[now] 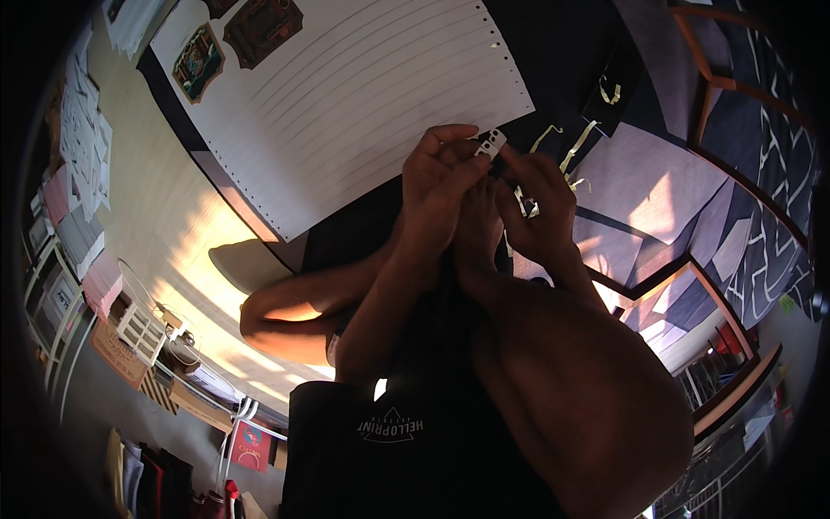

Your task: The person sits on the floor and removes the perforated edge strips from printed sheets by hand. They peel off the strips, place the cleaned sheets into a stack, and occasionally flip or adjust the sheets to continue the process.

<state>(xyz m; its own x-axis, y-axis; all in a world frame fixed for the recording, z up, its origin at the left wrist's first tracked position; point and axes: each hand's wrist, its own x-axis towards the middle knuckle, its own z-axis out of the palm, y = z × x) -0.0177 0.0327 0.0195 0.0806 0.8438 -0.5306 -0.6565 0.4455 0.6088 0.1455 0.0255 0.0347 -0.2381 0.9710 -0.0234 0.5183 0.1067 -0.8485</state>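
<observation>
Between my hands is a small white piece with dark round holes [491, 144], just off the near corner of a large lined sheet [363, 104]. My left hand [432, 182] is closed, pinching this piece between thumb and fingers. From the other side my right hand [543, 208] is curled, its fingertips at the piece's right edge; part of its grip is hidden. Pale crumpled scraps [526, 204] show beside the right fingers. Under my hands is my bare foot [477, 225]. The sheet has rows of small holes along two edges.
Two dark ornate plaque-shaped pieces [199, 65] [263, 33] lie on the sheet's far left. Thin yellowish strips [577, 147] are scattered at right, near a wooden-framed piece of furniture [735, 84]. Paper stacks [79, 229] and a shelf line the left.
</observation>
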